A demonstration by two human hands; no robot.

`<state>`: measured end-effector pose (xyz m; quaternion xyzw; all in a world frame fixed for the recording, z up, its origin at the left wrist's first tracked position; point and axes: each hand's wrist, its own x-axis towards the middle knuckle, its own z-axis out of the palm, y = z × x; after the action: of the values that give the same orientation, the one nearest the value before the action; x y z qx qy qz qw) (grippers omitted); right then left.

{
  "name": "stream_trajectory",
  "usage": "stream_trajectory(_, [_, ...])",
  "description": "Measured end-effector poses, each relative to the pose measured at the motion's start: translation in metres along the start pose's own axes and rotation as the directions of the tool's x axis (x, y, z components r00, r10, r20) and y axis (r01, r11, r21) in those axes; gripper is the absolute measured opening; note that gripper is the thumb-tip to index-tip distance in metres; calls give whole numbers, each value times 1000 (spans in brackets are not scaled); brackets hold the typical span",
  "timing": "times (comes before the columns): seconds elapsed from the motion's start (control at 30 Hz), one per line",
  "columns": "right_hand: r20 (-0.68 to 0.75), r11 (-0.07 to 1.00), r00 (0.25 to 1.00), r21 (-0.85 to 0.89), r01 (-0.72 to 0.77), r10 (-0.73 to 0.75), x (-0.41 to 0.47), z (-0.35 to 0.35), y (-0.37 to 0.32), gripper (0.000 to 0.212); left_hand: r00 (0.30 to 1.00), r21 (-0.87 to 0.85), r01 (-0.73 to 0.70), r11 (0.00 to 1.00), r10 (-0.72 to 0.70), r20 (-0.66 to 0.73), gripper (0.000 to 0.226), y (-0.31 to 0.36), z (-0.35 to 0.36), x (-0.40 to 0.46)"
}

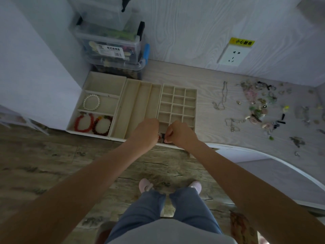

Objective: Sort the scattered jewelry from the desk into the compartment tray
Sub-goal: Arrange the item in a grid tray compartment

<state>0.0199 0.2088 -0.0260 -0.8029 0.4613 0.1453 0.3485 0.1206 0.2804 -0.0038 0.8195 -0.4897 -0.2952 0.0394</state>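
Note:
Three beige compartment trays stand side by side on the desk: a wide-section tray [105, 81], a long-slot tray [135, 103] and a small-grid tray [177, 103]. A pearl bracelet [91, 102], a red bead bracelet [84, 122] and a dark red bracelet [102, 125] lie in the wide tray. My left hand [146, 132] and my right hand [179, 132] meet over the grid tray's front edge. Both pinch a small dark and red piece of jewelry [161, 137], mostly hidden by the fingers. Scattered jewelry [258, 104] covers the desk at the right.
Stacked clear storage boxes [112, 48] stand behind the trays against the wall. A wall socket [232, 56] with a yellow label sits above the desk. Thin chains [222, 97] lie between the trays and the pile. The desk's curved front edge [263, 154] runs at the right.

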Motion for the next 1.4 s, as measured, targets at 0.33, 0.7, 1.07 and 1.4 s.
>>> stream_trajectory(0.33, [57,997,996,24,69,-70,-5,-10,0,14,996,181,-70,981,78,-37,25,2,-1,3])
stream_trajectory(0.7, [52,992,992,53,112,-114,-8,-12,3,15,981,288,-124,949,162,-110,20,-5,4,0])
stream_trajectory(1.07, [72,990,987,-2,141,-140,-6,-11,0,11,982,264,-103,959,140,-123,16,-4,1,2])
stream_trajectory(1.4, [36,964,993,-237,120,-115,-5,-6,-9,20,976,262,-216,941,209,54,27,-15,-13,-8])
